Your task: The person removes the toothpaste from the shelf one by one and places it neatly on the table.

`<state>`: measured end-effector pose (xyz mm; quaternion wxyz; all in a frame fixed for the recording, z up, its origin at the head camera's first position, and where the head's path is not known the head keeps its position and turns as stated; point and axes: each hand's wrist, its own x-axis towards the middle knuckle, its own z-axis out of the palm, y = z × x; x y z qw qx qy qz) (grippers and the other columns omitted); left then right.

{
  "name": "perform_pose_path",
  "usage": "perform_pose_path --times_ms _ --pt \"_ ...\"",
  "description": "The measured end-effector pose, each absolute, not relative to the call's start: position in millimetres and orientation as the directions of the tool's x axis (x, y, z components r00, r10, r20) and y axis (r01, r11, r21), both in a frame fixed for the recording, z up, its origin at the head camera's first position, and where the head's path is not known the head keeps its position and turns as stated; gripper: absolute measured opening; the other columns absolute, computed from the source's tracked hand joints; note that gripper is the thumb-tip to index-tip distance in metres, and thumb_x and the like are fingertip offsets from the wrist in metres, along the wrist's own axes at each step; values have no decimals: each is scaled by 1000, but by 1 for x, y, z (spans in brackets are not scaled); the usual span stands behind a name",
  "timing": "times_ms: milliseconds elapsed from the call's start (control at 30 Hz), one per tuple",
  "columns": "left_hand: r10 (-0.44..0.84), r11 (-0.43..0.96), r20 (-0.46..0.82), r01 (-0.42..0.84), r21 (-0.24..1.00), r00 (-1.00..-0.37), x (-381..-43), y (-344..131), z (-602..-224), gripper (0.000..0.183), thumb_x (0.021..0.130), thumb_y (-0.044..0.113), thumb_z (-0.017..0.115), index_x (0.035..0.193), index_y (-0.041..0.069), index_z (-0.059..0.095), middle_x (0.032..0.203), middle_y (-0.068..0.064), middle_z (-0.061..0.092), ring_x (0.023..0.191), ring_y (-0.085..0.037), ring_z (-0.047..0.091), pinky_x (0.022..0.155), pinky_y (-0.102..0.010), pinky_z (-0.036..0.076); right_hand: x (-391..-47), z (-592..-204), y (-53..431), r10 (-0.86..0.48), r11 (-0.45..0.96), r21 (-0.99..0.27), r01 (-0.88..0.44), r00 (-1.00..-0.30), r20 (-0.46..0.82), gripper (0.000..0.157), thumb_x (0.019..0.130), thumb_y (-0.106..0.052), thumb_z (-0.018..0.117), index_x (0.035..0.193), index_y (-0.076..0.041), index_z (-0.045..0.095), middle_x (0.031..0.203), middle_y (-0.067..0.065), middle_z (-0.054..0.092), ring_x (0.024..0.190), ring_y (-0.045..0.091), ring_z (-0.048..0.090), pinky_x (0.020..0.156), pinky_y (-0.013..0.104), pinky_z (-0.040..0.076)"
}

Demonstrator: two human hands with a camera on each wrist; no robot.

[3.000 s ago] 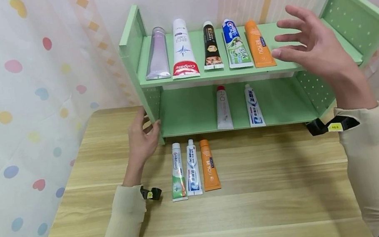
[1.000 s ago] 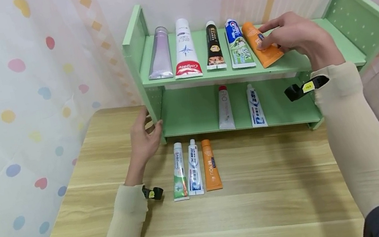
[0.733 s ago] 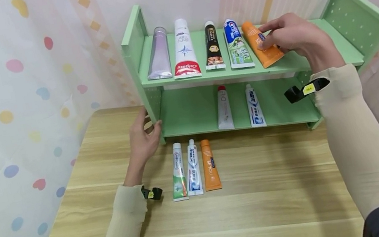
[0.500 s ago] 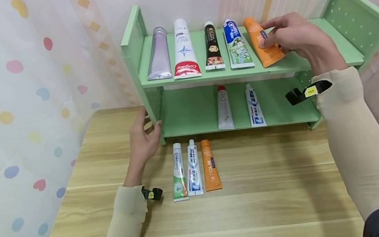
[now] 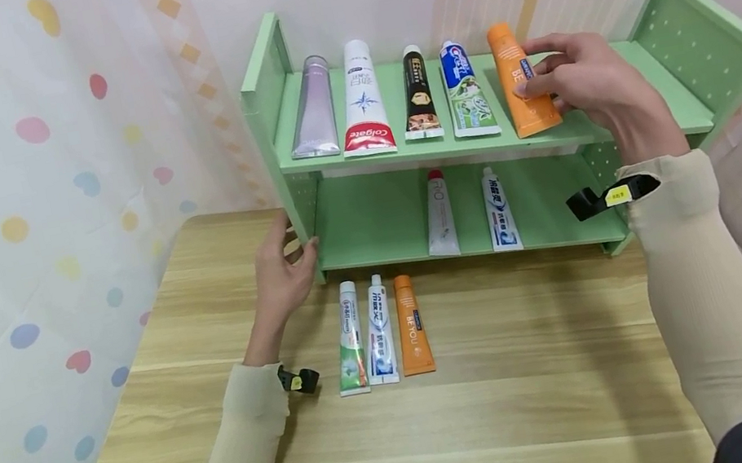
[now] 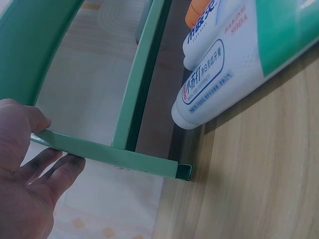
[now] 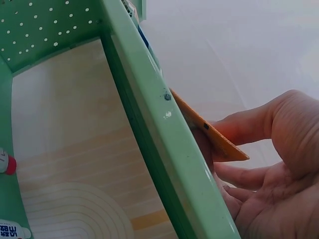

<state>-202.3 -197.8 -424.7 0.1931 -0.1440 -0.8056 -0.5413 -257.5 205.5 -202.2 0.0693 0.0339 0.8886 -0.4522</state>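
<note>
My right hand [image 5: 601, 79] pinches an orange toothpaste tube [image 5: 524, 101] between thumb and fingers, at the right end of a row on the upper shelf. In the right wrist view the tube's flat orange end [image 7: 219, 139] juts past the green shelf edge [image 7: 167, 109]. My left hand [image 5: 281, 272] grips the left side panel of the green two-tier rack [image 5: 368, 215]; in the left wrist view the thumb [image 6: 37, 119] and fingers lie on either side of its edge. Left of the held tube lies a blue and green toothpaste tube [image 5: 468, 94].
The upper shelf also bears a black tube [image 5: 418, 95], a white and red Colgate tube [image 5: 361, 101] and a lilac tube [image 5: 314, 109]. Two tubes lie below, one red-capped [image 5: 439, 215]. Three more, including a green-and-white one [image 5: 349, 343], lie on the wooden table [image 5: 523, 420].
My right hand came down to the orange tube and grasped it. The tube tilted, then shifted slightly right and turned straighter. My left hand stays on the rack's side.
</note>
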Motion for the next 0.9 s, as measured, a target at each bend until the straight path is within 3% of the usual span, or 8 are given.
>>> perform_pose_path --times_ms 300,633,900 --pt "28 366 465 442 819 -885 -185 -189 -403 57 95 -10 57 150 -6 42 138 -36 53 120 -59 58 98 -60 58 -253 -205 206 -18 499 -859 113 -990 -141 70 98 -21 69 159 -27 36 118 -6 54 98 14 56 64 18 52" --pt "34 352 460 442 825 -887 -183 -192 -400 58 95 -10 59 150 -5 43 136 -38 54 120 -58 59 97 -59 59 -248 -209 203 -30 419 -904 84 -994 -106 70 96 -13 69 158 -25 40 116 -3 55 98 14 60 66 17 62" --pt "34 360 457 438 824 -889 -188 -194 -408 59 95 -8 61 151 -4 42 138 -36 54 121 -56 59 97 -57 59 -241 -214 204 -21 391 -919 41 -998 -53 70 96 -12 70 158 -25 40 114 -2 57 98 16 60 66 17 63"
